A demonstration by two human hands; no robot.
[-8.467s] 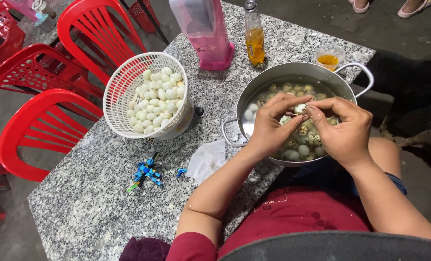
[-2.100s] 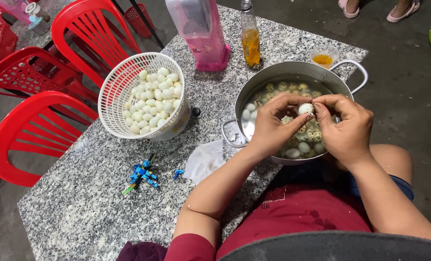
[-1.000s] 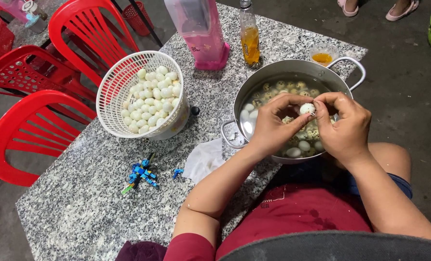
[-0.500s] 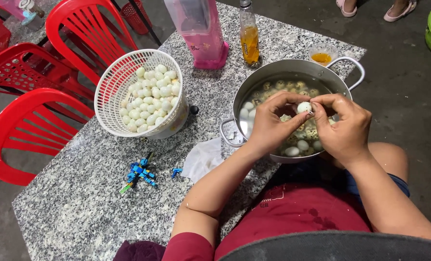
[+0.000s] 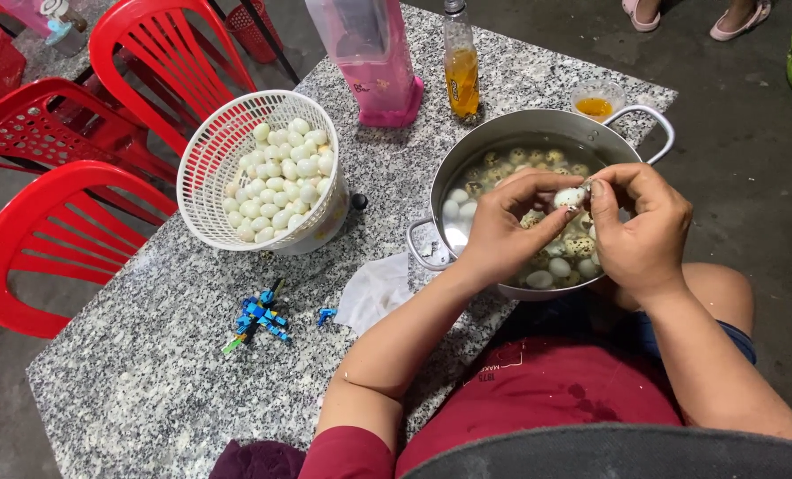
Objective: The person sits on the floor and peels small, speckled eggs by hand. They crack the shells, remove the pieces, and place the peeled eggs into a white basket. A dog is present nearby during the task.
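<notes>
Over a steel pot (image 5: 502, 133) of water with several speckled and peeled small eggs, both hands meet on one small egg (image 5: 570, 197). My left hand (image 5: 509, 232) pinches the egg from the left. My right hand (image 5: 642, 232) grips it from the right, thumb and fingertips at its shell. The egg shows mostly white with some shell left. To the left of the pot, a white plastic basket (image 5: 208, 168) holds many peeled white eggs (image 5: 279, 177).
A grey granite table (image 5: 138, 355) carries a pink pitcher (image 5: 369, 58), a bottle of orange liquid (image 5: 461, 66), a small cup of sauce (image 5: 594, 102), a white tissue (image 5: 374, 291) and a blue toy (image 5: 256, 318). Red plastic chairs (image 5: 50, 222) stand left. Another person's feet (image 5: 689, 13) are at the top.
My hands stay over the pot on the same egg; the fingers have turned it and more white shows. The view has shifted slightly.
</notes>
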